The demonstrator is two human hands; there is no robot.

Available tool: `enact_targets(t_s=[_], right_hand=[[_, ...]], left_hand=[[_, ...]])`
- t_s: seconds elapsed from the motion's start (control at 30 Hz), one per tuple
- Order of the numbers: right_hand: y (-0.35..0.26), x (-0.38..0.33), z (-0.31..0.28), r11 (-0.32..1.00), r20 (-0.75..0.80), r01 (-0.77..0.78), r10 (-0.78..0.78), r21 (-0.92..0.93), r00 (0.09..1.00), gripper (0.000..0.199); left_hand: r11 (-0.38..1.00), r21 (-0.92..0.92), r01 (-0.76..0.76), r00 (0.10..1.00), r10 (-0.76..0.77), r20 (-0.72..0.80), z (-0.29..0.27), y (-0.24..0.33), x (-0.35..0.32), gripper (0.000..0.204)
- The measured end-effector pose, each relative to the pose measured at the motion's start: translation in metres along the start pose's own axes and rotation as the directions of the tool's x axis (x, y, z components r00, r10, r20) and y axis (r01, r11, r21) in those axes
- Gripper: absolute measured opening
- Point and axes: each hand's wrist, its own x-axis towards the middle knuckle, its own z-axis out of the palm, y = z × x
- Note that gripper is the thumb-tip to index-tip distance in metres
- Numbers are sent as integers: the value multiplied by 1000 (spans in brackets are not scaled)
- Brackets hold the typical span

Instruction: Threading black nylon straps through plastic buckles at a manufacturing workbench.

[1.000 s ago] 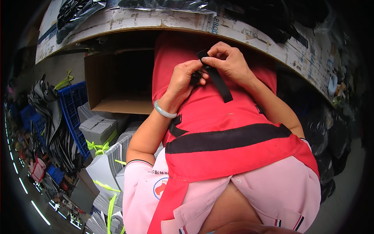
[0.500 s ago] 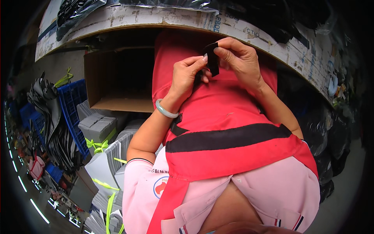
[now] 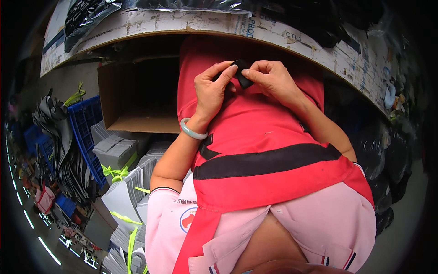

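Between my two hands, above the red apron (image 3: 264, 118) on my lap, is a small black strip of pliable material (image 3: 243, 81). My left hand (image 3: 213, 89) pinches its left edge between thumb and fingers. From the other side, my right hand (image 3: 273, 82) grips it with thumb and forefinger. The strip looks bent over between the fingertips, and part of it is hidden behind them. A pale green bangle (image 3: 193, 129) circles my left wrist.
A worn white table edge (image 3: 205, 23) runs just beyond my hands, with black plastic-wrapped bundles (image 3: 91, 20) on top. Below it at left lies an open cardboard box (image 3: 141, 122). Grey stacked sheets (image 3: 123, 196), tied with yellow-green strips, and a blue crate (image 3: 86, 132) stand at my left.
My right hand has come down and left, its fingers now nearer my left fingertips. The black strip, earlier hanging upright, is now folded or bent between both hands.
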Motion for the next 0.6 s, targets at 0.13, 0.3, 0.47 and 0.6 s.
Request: enact_targets(t_s=[0.13, 0.3, 0.47, 0.6], right_hand=[[8, 1, 4, 992, -55, 103, -99, 73, 994, 24], [13, 5, 12, 976, -107, 165, -150, 144, 983, 24], [18, 15, 0, 924, -61, 265, -258, 275, 964, 21], [8, 13, -6, 959, -40, 211, -207, 189, 977, 23]], left_hand=[[999, -19, -34, 999, 35, 17, -2, -3, 0, 18], [995, -17, -100, 995, 101, 27, -1, -6, -1, 17], [994, -106, 14, 1000, -11, 28, -4, -4, 1, 19], [995, -103, -6, 998, 12, 57, -6, -5, 0, 19]])
